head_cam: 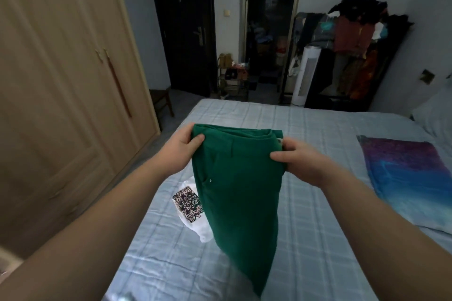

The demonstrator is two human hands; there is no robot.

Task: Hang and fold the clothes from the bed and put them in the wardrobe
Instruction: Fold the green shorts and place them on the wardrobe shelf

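Bed (318, 129); left hand (181, 151), right hand (300, 164) pinch probable trousers (239, 190).

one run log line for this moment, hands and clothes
left hand: grips green trousers waistband | right hand: grips other end | trousers: hanging over bed | white printed garment: on bed | wardrobe: doors closed

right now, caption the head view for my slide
Left hand and right hand hold green trousers by the waistband above the checked bed

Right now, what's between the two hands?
The green trousers: the left hand and right hand each grip an end of the waistband, as the head view shows.
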